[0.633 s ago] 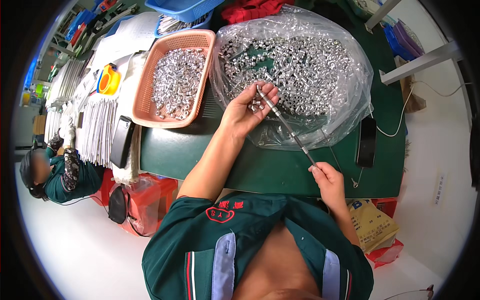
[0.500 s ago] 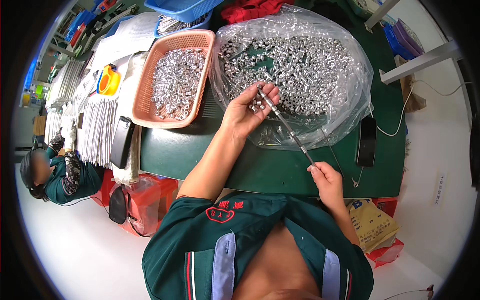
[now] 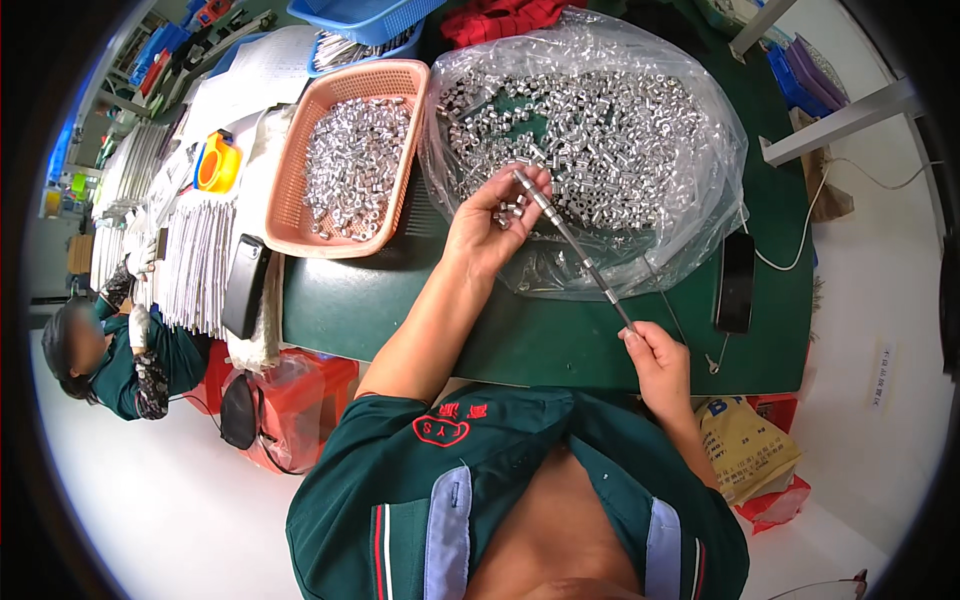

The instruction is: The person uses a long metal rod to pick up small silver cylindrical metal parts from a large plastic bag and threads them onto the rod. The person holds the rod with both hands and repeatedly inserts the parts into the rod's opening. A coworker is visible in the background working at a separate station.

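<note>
A thin dark rod (image 3: 573, 245) slants across the near side of the plastic bag, with several short silvery sleeves strung along it. Its lower end is pinched between the thumb and fingers of my right hand (image 3: 660, 368). At the upper end, my left hand (image 3: 490, 228) is turned palm up, fingers curled near the rod's tip. Several loose metal sleeves (image 3: 510, 213) lie cupped in that palm. Beyond it, the clear plastic bag (image 3: 690, 240) is spread open with a heap of the same small sleeves (image 3: 630, 140).
An orange basket (image 3: 290, 205) of sleeves stands left of the bag. Two phones (image 3: 735, 285) (image 3: 246, 285) lie on the green table (image 3: 400, 300). Blue baskets (image 3: 350, 20) and a red cloth (image 3: 505, 20) are at the back. A co-worker (image 3: 150, 355) sits far left beside stacked strips.
My right hand has shifted slightly right with the rod's lower end. My left fingers have moved a little at the tip. The co-worker's gloved hand has come down.
</note>
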